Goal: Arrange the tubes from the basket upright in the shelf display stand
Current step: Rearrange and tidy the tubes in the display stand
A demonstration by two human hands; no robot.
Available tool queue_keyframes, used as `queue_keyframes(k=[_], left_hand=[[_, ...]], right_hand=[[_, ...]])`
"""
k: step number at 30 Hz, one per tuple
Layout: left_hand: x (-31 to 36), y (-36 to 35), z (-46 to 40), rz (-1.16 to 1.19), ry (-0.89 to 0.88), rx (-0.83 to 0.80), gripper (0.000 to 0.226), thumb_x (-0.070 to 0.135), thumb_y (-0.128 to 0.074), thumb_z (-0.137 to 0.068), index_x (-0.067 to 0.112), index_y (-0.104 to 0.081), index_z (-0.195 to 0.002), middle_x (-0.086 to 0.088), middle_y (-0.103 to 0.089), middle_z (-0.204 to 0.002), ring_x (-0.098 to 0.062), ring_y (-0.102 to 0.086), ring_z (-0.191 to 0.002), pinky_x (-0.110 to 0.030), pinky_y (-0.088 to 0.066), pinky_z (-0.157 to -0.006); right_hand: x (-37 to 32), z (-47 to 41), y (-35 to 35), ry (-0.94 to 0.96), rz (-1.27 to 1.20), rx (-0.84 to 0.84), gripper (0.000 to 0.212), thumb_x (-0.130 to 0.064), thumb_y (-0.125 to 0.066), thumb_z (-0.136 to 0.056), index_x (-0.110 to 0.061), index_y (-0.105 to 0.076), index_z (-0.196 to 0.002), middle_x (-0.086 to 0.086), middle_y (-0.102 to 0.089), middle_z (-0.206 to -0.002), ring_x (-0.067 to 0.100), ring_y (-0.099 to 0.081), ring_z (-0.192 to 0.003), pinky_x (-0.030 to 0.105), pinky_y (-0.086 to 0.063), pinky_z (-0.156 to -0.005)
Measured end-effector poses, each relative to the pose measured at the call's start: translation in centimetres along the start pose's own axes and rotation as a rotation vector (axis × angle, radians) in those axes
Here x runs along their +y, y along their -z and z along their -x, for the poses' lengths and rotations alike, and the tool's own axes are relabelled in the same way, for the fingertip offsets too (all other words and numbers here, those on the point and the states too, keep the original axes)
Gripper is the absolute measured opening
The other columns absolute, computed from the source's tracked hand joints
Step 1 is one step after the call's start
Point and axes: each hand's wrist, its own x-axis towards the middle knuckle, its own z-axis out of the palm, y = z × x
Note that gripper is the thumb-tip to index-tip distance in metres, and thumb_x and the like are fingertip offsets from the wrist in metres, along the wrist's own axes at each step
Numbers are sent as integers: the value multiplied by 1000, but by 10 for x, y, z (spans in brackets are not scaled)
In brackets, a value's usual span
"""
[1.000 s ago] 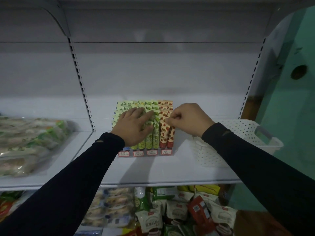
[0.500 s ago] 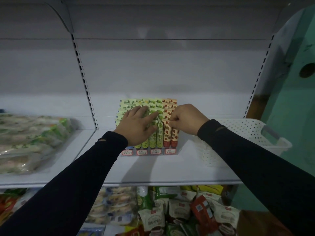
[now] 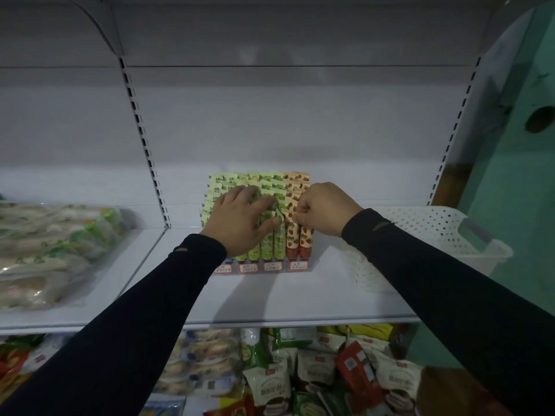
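Note:
A clear display stand [image 3: 261, 267] with small price labels stands in the middle of the white shelf [image 3: 270, 298]. Rows of upright tubes fill it: green ones [image 3: 267, 244] on the left and middle, red ones [image 3: 300, 241] on the right. My left hand [image 3: 240, 220] lies flat over the green tubes, fingers spread and pressing their tops. My right hand [image 3: 324, 208] is closed, its fingertips pinching the top of a front red tube. The white perforated basket [image 3: 426, 250] stands to the right on the same shelf; its inside is hidden from here.
Clear bags of packaged food [image 3: 51, 250] lie on the shelf section to the left, beyond a slotted upright [image 3: 144, 139]. The lower shelf holds many snack packets [image 3: 300, 370]. A green wall [image 3: 516, 205] is at the right.
Both hands stay on the tubes with only small shifts; the view has drifted slightly, placing the stand a little lower and to the right in the frame.

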Motion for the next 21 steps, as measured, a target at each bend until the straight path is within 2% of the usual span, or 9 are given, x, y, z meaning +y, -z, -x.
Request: queue_keyframes(k=[3, 5, 9, 13, 16, 18, 21], left_hand=[[0, 0, 0, 4, 1, 1, 63, 68, -30, -93, 36, -40, -145, -7, -32, -156, -30, -19, -146, -48, -17, -117], [0, -1, -1, -3, -5, 3, 56, 60, -39, -97, 35, -38, -147, -6, -31, -157, -29, -18, -147, -48, -16, -117], [-1, -2, -1, -18, -22, 16, 58, 52, -50, -95, 35, -35, -149, -7, -31, -157, -30, -18, -147, -49, -18, -117], [-3, -4, -1, -20, -33, 33, 60, 47, -54, -94, 32, -36, -150, -7, -32, -156, -31, -20, -146, -49, -19, -115], [-2, -3, 0, 12, -36, 59, 58, 45, -58, -93, 28, -41, -146, -8, -37, -153, -31, -25, -144, -48, -23, -114], [-3, -3, 0, 37, -52, 82, 55, 42, -61, -92, 24, -46, -142, -7, -43, -148, -32, -30, -141, -48, -25, -112], [-4, -3, 0, 53, -70, 93, 52, 39, -63, -91, 21, -49, -137, -5, -46, -144, -30, -33, -138, -46, -27, -111]], right_hand=[[-1, -1, 1, -19, 13, -16, 37, -22, -61, -91, -5, -55, -59, 9, -51, -62, 20, -46, -57, 29, -37, -55], [-1, -1, 1, -31, 23, -18, 35, -24, -61, -91, -4, -59, -62, 9, -54, -64, 19, -48, -57, 28, -37, -54], [0, 2, 3, -51, 0, 49, 31, -34, -61, -91, -9, -74, -78, 3, -69, -77, 17, -62, -72, 28, -45, -63], [-12, 9, 11, 5, -83, 195, 28, -36, -61, -91, -13, -73, -82, -5, -63, -76, 11, -55, -71, 25, -37, -63], [-24, 12, 7, 51, -62, 78, 39, -44, -60, -91, -11, -74, -77, 5, -67, -70, 18, -59, -66, 32, -48, -63], [-26, 9, 1, 29, -11, 22, 45, -47, -59, -91, -7, -73, -74, 12, -67, -68, 24, -61, -65, 34, -50, -62], [-25, 1, 0, -12, 3, -7, 41, -35, -62, -89, -7, -60, -60, 10, -54, -59, 24, -51, -56, 33, -44, -56]])
